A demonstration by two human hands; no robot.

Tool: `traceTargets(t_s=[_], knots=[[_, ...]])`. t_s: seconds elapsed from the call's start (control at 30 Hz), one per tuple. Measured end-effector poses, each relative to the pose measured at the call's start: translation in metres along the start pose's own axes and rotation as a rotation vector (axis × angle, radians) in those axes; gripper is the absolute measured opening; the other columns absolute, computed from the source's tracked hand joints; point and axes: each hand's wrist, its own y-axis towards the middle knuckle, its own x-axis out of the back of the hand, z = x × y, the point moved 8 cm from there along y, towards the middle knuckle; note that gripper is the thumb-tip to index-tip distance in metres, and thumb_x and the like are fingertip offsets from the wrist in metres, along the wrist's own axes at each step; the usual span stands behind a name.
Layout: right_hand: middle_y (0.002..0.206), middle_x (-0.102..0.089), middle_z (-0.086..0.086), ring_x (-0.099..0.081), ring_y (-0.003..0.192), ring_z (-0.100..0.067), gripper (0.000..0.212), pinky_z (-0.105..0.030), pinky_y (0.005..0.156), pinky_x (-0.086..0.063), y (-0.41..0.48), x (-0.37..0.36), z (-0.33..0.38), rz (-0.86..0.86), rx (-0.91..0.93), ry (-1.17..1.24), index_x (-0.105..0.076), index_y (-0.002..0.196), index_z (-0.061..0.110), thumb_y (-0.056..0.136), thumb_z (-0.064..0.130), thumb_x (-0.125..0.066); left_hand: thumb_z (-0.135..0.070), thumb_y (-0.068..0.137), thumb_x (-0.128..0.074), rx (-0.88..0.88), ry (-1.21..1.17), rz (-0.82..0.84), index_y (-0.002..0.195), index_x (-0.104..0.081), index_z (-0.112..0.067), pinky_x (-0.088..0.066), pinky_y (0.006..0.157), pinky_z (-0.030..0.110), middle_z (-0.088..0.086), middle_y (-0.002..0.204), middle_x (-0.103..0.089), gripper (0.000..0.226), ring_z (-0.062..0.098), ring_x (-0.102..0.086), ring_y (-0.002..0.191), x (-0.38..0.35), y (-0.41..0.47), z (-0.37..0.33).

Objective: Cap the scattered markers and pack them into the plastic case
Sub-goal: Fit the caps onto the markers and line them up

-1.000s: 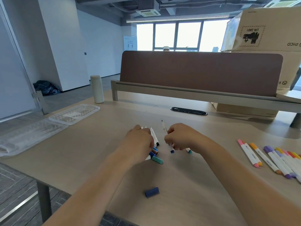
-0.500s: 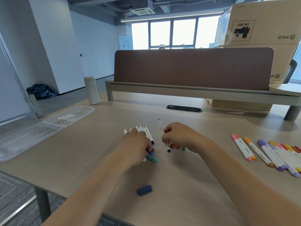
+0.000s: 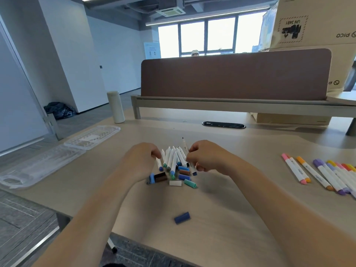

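While my right hand (image 3: 208,157) pinches a seemingly light, slick marker (image 3: 185,146) mid-barrel, my left hand (image 3: 142,160) curls at the marker pile (image 3: 173,160), hold unclear.

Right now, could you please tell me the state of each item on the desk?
plastic case: open, no markers inside.
pile of markers: uncapped, lying between the hands.
loose caps: off, beside the pile.
row of markers: capped both ends.
right hand: grips a marker, fine tip bare.
left hand: fingers curled at the pile; grip unclear.
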Motion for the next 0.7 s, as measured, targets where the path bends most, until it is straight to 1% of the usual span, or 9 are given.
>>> traceTargets(t_s=[0.13,0.2,0.27,0.37,0.47,0.53,0.6,0.7], knots=[[0.085,-0.066,-0.01,-0.059,0.066,-0.016,0.011,-0.03,0.072,-0.056,0.003,-0.01,0.011,0.014,0.024,-0.026,-0.064,0.096,0.009,0.094,0.017,-0.058,-0.011,0.099,-0.047,0.005,0.0,0.015,0.104,-0.069,-0.022,-0.036,0.08,0.02,-0.005,0.11,-0.061,0.026,0.009,-0.052,0.093,0.003,-0.009,0.008],[0.084,-0.065,-0.008,-0.059,0.065,-0.015,0.011,-0.029,0.072,-0.056,0.005,-0.013,0.015,0.015,0.032,-0.029,-0.063,0.097,0.009,0.094,0.017,-0.058,-0.01,0.098,-0.048,0.009,-0.002,0.041,0.105,-0.07,-0.02,-0.037,0.08,0.02,-0.003,0.111,-0.062,0.025,0.013,-0.055,0.096,0.0,-0.011,0.01],[0.085,-0.065,-0.008,-0.059,0.066,-0.015,0.013,-0.031,0.075,-0.058,0.006,-0.014,0.018,0.012,0.036,-0.032,-0.064,0.1,0.007,0.093,0.017,-0.058,-0.01,0.097,-0.049,0.024,-0.002,0.072,0.106,-0.071,-0.019,-0.038,0.08,0.021,-0.002,0.112,-0.063,0.025,0.015,-0.058,0.099,-0.003,-0.012,0.012],[0.086,-0.066,-0.01,-0.059,0.065,-0.016,0.012,-0.033,0.077,-0.058,0.009,-0.015,0.017,0.005,0.03,-0.043,-0.065,0.098,0.008,0.093,0.017,-0.059,-0.015,0.094,-0.056,0.02,-0.047,0.071,0.102,-0.072,-0.019,-0.042,0.078,0.023,-0.002,0.106,-0.067,0.018,0.014,-0.059,0.093,-0.005,-0.013,0.009],[0.091,-0.069,-0.015,-0.059,0.066,-0.017,0.014,-0.034,0.078,-0.059,0.013,-0.011,0.01,-0.028,0.004,-0.067,-0.066,0.096,0.007,0.093,0.018,-0.059,-0.021,0.093,-0.061,-0.068,-0.061,0.078,0.102,-0.073,-0.02,-0.041,0.076,0.022,-0.004,0.1,-0.065,0.015,0.012,-0.057,0.089,-0.01,-0.015,-0.01],[0.094,-0.07,-0.017,-0.06,0.067,-0.018,0.017,-0.034,0.077,-0.059,0.014,-0.008,0.006,-0.053,-0.016,-0.074,-0.067,0.098,0.004,0.093,0.018,-0.059,-0.022,0.093,-0.062,-0.128,-0.016,0.103,0.105,-0.074,-0.022,-0.043,0.08,0.022,-0.006,0.101,-0.062,0.017,0.012,-0.055,0.094,-0.017,-0.015,-0.024],[0.094,-0.071,-0.017,-0.06,0.068,-0.02,0.018,-0.032,0.074,-0.058,0.014,-0.003,0.003,-0.072,-0.036,-0.072,-0.069,0.098,0.003,0.092,0.018,-0.06,-0.025,0.092,-0.062,-0.204,0.084,0.11,0.107,-0.074,-0.026,-0.044,0.085,0.024,-0.004,0.107,-0.062,0.019,0.014,-0.052,0.101,-0.025,-0.014,-0.038],[0.093,-0.072,-0.019,-0.059,0.066,-0.02,0.019,-0.029,0.065,-0.054,0.011,0.003,-0.002,-0.071,-0.058,-0.04,-0.07,0.096,0.001,0.09,0.017,-0.061,-0.025,0.09,-0.062,-0.318,0.212,0.11,0.106,-0.074,-0.028,-0.036,0.082,0.024,-0.003,0.112,-0.06,0.02,0.019,-0.047,0.109,-0.036,-0.01,-0.055]])
